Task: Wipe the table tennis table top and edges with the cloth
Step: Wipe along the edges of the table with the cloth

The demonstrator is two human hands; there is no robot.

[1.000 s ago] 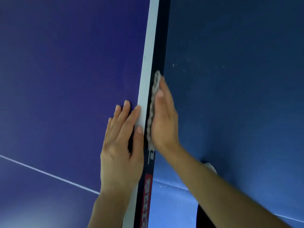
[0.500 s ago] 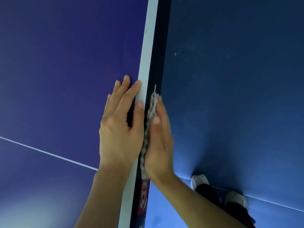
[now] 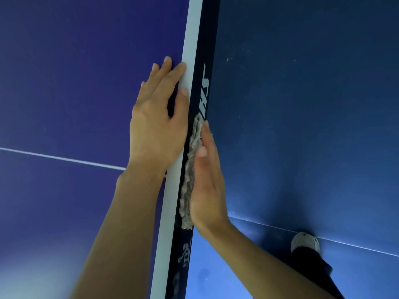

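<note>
The table tennis table top (image 3: 75, 93) fills the left half, purple-blue, with a white border stripe (image 3: 192, 39). Beside the stripe runs the dark side edge (image 3: 208, 29), printed with white lettering. My left hand (image 3: 155, 126) lies flat on the top at the border, fingers pointing away and holding nothing. My right hand (image 3: 207, 186) presses a grey fluffy cloth (image 3: 190, 169) flat against the side edge, just below the lettering. The cloth is sandwiched between palm and edge, so only its thin side shows.
A thin white line (image 3: 54, 157) crosses the table top and runs under my left wrist. Right of the edge lies the blue floor (image 3: 302, 104) with pale specks and a seam. My white shoe and dark trouser leg (image 3: 304, 241) stand at the lower right.
My right hand has slid the cloth back toward me along the side edge, uncovering white lettering beyond it. My left hand stays planted at the same spot; the view has shifted.
</note>
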